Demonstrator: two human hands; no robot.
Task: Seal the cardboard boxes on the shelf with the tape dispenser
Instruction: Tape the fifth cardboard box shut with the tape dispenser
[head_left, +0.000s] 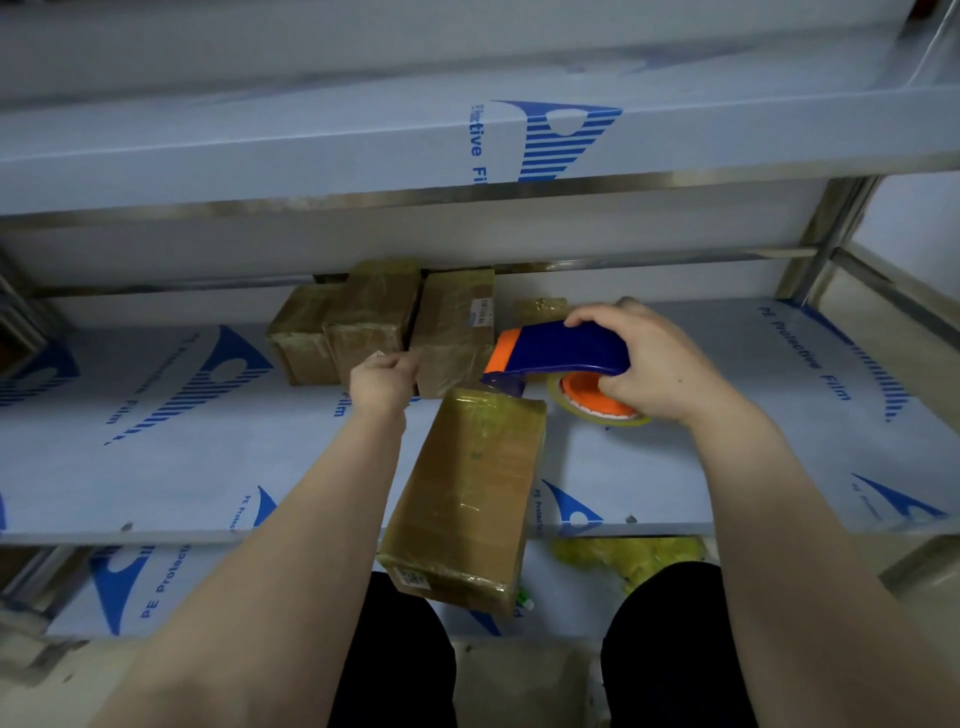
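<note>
A long cardboard box (462, 499) wrapped in clear tape lies on the shelf (182, 457) and juts out over its front edge. My right hand (644, 364) grips a blue and orange tape dispenser (556, 353) with its mouth touching the box's far end. The tape roll (592, 400) shows under my palm. My left hand (382, 382) is closed just left of the box's far end, pinching what looks like a small tape end; I cannot tell for sure. Three taped boxes (374, 322) stand packed together behind it.
A higher shelf (311, 150) covered in blue-printed protective film overhangs the work area. A small taped parcel (540, 310) sits behind the dispenser. A lower shelf holds yellow crumpled material (628, 558). A metal upright (826, 244) stands at the right.
</note>
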